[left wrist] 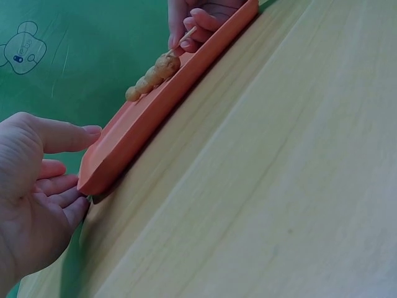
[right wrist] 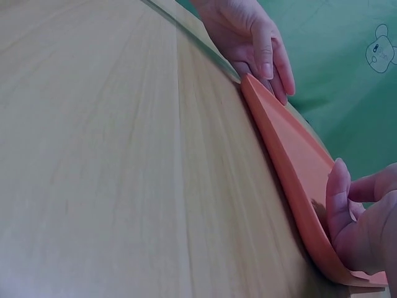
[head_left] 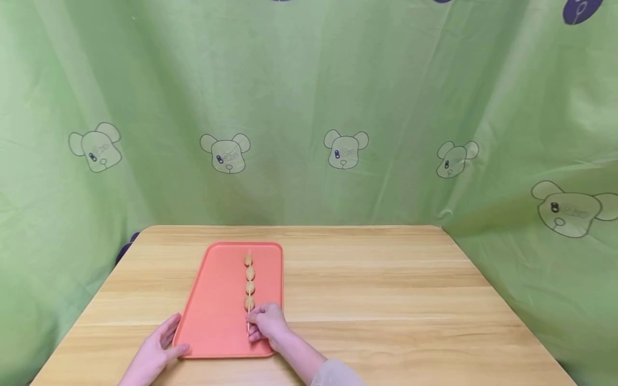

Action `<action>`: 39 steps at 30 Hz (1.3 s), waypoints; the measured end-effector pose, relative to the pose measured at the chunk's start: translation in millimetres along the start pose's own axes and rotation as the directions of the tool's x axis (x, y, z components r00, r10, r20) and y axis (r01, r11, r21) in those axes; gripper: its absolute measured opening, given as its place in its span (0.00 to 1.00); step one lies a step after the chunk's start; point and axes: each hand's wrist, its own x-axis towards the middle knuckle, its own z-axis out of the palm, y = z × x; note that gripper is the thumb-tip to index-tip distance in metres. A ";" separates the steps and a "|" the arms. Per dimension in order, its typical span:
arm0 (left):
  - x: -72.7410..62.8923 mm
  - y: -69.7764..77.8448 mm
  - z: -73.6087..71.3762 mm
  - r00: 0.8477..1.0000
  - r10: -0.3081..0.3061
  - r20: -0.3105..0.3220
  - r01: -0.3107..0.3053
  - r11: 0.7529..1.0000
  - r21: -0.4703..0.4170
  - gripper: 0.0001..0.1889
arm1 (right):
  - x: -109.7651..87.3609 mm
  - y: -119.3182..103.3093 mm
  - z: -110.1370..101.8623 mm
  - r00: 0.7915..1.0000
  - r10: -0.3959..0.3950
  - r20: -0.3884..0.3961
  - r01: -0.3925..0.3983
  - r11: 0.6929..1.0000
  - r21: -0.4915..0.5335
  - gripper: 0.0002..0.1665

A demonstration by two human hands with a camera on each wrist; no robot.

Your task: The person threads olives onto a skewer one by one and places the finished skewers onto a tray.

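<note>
A skewer (head_left: 249, 288) threaded with several light-brown balls lies lengthwise over a coral-red tray (head_left: 214, 300). My right hand (head_left: 269, 325) pinches the near end of its thin stick between thumb and fingers, low over the tray's near right part. At the tray's near left corner is my left hand (head_left: 156, 351). In the left wrist view, the left hand (left wrist: 37, 192) has its thumb reaching over the rim and its fairly straight fingers against the outside of the corner. The balls (left wrist: 152, 77) show in a row there; the right wrist view mostly hides them behind the right hand (right wrist: 366, 217).
The tray sits on the left half of a wood-grain table (head_left: 386, 305). A green curtain (head_left: 289, 80) printed with bear heads hangs behind and at both sides of it. A dark blue object (head_left: 126, 246) shows past the table's left edge.
</note>
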 end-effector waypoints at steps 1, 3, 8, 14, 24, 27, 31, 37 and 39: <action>-0.4 0.1 -0.3 1.000 -0.003 0.003 0.003 1.000 -0.002 0.41 | 0.0 0.2 0.0 1.000 0.000 0.000 0.000 1.000 0.003 0.04; -1.7 0.8 -0.8 1.000 -0.001 0.003 0.001 1.000 -0.005 0.41 | 0.2 0.4 0.1 1.000 -0.001 0.000 0.001 1.000 0.012 0.04; -3.3 3.2 -1.4 1.000 -0.021 0.004 0.021 0.999 -0.030 0.42 | 0.4 0.6 0.7 1.000 -0.006 0.002 0.006 0.999 0.047 0.04; -1.7 1.6 -1.8 1.000 -0.024 0.003 0.024 0.999 -0.027 0.42 | 0.4 -0.8 0.9 1.000 -0.011 0.016 0.010 0.998 0.069 0.04; -1.0 0.3 -0.7 1.000 -0.014 -0.015 0.014 1.000 -0.007 0.41 | 0.3 -0.6 0.8 1.000 0.012 0.028 -0.013 0.999 0.031 0.04; -0.7 0.4 -1.0 1.000 -0.019 -0.013 0.019 1.000 -0.001 0.41 | 0.1 -0.6 0.9 0.999 0.014 0.030 -0.014 1.000 0.018 0.04; -0.4 1.3 -1.3 0.999 -0.053 -0.005 0.053 0.999 -0.012 0.41 | 0.5 -0.2 0.6 0.999 0.018 0.034 -0.018 1.000 0.008 0.04; 0.8 -1.3 -1.1 0.999 -0.036 -0.005 0.036 0.999 -0.011 0.39 | 0.8 -1.0 0.8 0.999 0.022 0.039 -0.022 1.000 -0.013 0.03; 0.3 -1.8 -1.1 1.000 -0.026 -0.008 0.026 1.000 -0.012 0.39 | 1.0 -1.3 0.5 0.999 0.022 0.037 -0.021 1.000 -0.022 0.04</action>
